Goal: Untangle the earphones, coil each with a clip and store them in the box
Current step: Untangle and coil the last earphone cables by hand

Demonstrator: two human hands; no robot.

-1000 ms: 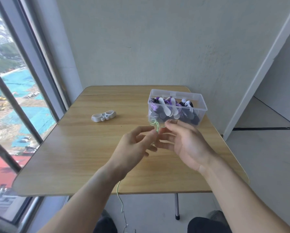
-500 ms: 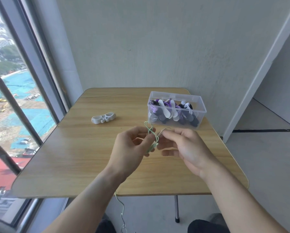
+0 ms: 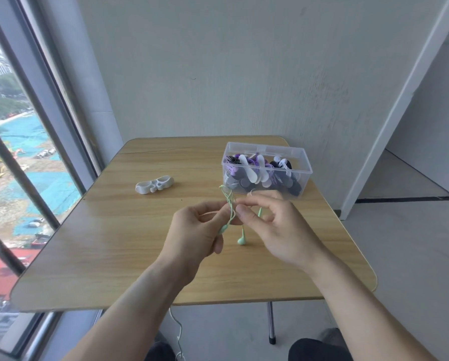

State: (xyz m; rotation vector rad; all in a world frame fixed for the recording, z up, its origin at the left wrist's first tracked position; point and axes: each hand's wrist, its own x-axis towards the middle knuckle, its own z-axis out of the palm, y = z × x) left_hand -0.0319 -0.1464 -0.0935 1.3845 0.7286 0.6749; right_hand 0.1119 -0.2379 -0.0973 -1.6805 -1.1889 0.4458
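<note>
Overhead, wooden table (image 3: pixel 108 256) abuts grey wall and window; clear box (image 3: pixel 266 152) and white clip (image 3: pixel 154 184) rest there. Left hand (image 3: pixel 192 235) and right hand (image 3: pixel 278 230) both pinch green earphones (image 3: pixel 229 204).

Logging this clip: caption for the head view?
Both hands pinch a green earphone cable above the table, near the box.

On the table (image 3: pixel 114 256), a clip (image 3: pixel 154 184) lies far left; the box (image 3: pixel 304 162) stands far right, coiled earphones (image 3: pixel 259 170) inside; both hands (image 3: pixel 192 235) meet at centre, nearer than both, pinching an earphone cable (image 3: pixel 229 204).
</note>
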